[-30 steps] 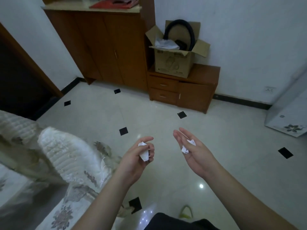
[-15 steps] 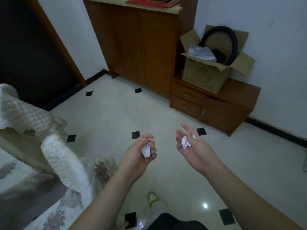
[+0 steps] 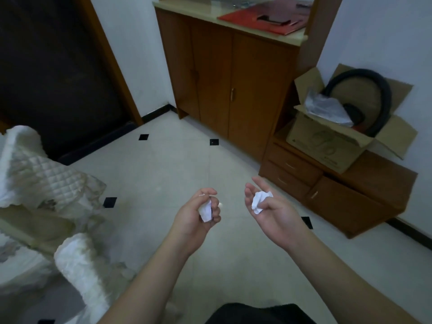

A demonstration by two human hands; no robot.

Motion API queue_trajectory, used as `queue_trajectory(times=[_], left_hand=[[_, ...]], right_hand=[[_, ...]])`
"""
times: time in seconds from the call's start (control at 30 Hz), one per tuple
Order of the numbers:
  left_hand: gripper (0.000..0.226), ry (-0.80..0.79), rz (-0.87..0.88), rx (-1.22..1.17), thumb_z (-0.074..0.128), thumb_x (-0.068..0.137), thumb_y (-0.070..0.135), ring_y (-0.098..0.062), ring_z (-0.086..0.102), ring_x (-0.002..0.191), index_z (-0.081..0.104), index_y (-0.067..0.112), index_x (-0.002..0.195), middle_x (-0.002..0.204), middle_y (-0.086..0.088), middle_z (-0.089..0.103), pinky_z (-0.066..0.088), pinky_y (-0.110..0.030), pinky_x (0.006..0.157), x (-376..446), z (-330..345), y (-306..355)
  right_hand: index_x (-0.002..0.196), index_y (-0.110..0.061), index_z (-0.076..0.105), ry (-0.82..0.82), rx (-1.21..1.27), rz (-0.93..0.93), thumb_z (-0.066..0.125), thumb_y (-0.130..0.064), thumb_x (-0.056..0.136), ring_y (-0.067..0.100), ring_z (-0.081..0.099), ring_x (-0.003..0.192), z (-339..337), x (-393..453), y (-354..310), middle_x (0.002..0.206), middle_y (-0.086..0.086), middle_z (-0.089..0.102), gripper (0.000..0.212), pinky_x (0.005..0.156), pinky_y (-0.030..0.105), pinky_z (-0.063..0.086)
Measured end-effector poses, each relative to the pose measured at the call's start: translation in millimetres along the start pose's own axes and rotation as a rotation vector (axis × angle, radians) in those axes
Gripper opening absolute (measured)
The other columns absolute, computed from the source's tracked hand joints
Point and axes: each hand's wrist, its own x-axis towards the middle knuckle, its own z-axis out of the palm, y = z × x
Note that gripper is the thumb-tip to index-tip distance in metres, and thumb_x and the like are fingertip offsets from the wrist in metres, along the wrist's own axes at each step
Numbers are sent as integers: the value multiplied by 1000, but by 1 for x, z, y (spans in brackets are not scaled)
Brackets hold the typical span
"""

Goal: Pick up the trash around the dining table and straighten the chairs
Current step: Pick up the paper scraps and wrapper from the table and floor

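Observation:
My left hand is held out over the tiled floor with its fingers curled round a crumpled white paper wad. My right hand is beside it, palm turned inward, and its thumb and fingers pinch a second crumpled white paper wad. At the left edge are two chairs with white quilted covers, one chair farther off and another chair close by my left forearm.
A tall wooden cabinet stands ahead with a red folder on top. A low drawer unit at right carries an open cardboard box. A dark doorway lies at left. Pale floor tiles stretch between.
The view has swung left, so the cabinet and box slid to the right and the doorway came into view. Both hands keep their paper wads and stay about the same distance apart.

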Motion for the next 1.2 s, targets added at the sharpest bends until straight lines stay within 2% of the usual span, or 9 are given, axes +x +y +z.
queue_trajectory(times=[0.2, 0.33, 0.5, 0.57, 0.67, 0.73, 0.93, 1.03, 1.2], left_hand=[[20, 106, 30, -57, 39, 90, 4, -16, 46, 55, 55, 13, 99, 65, -3, 49, 35, -29, 60, 66, 8, 24], [21, 193, 59, -76, 40, 90, 3, -17, 49, 57, 55, 12, 100, 67, -4, 51, 36, -31, 64, 113, 19, 44], [21, 300, 112, -89, 39, 89, 3, -17, 48, 58, 55, 14, 98, 69, -3, 50, 38, -31, 67, 153, 24, 74], [22, 350, 137, -102, 39, 88, 3, -18, 48, 60, 55, 13, 99, 69, -4, 50, 38, -31, 67, 162, 21, 82], [22, 406, 160, -135, 39, 88, 2, -18, 47, 61, 55, 13, 97, 68, -4, 49, 37, -31, 66, 171, 13, 92], [22, 433, 174, -161, 38, 88, 2, -18, 47, 60, 55, 12, 97, 67, -5, 49, 37, -31, 65, 177, 5, 100], [22, 504, 206, -204, 38, 88, 2, -18, 48, 59, 55, 12, 97, 68, -5, 49, 39, -31, 65, 200, -40, 132], [21, 509, 242, -242, 38, 88, 1, -18, 49, 59, 54, 11, 98, 68, -5, 50, 39, -30, 64, 211, -70, 155], [21, 513, 307, -325, 36, 90, -1, -19, 50, 58, 52, 9, 98, 68, -7, 52, 41, -29, 62, 227, -123, 205]], right_hand=[[121, -10, 58, -20, -168, 22, 36, 19, 87, 18, 62, 110, 11, 84, -25, 120, 12, 61, 49, 92, 30, 49], [117, -8, 59, -112, -131, 40, 41, 14, 92, 14, 68, 102, 22, 142, -56, 108, 6, 69, 39, 87, 24, 54], [113, -5, 60, -159, -205, 134, 41, 13, 93, 16, 69, 100, 42, 202, -88, 108, 9, 68, 34, 80, 23, 56], [108, -4, 62, -154, -260, 183, 43, 14, 91, 17, 68, 92, 53, 223, -92, 99, 10, 67, 31, 75, 24, 55], [100, -3, 58, -156, -269, 249, 36, 15, 88, 16, 53, 69, 72, 248, -86, 76, 8, 53, 30, 62, 22, 48], [98, -3, 56, -170, -256, 289, 34, 14, 87, 14, 46, 63, 85, 265, -77, 73, 6, 48, 30, 58, 21, 43], [109, -8, 60, -285, -409, 304, 49, 0, 94, 13, 58, 77, 126, 314, -44, 83, 6, 61, 20, 74, 23, 48], [110, -7, 60, -319, -488, 308, 55, -7, 93, 12, 60, 82, 155, 341, -24, 90, 7, 62, 18, 74, 21, 52], [107, -9, 58, -342, -539, 313, 56, -10, 92, 8, 59, 82, 210, 386, 15, 87, 6, 56, 15, 74, 18, 51]])
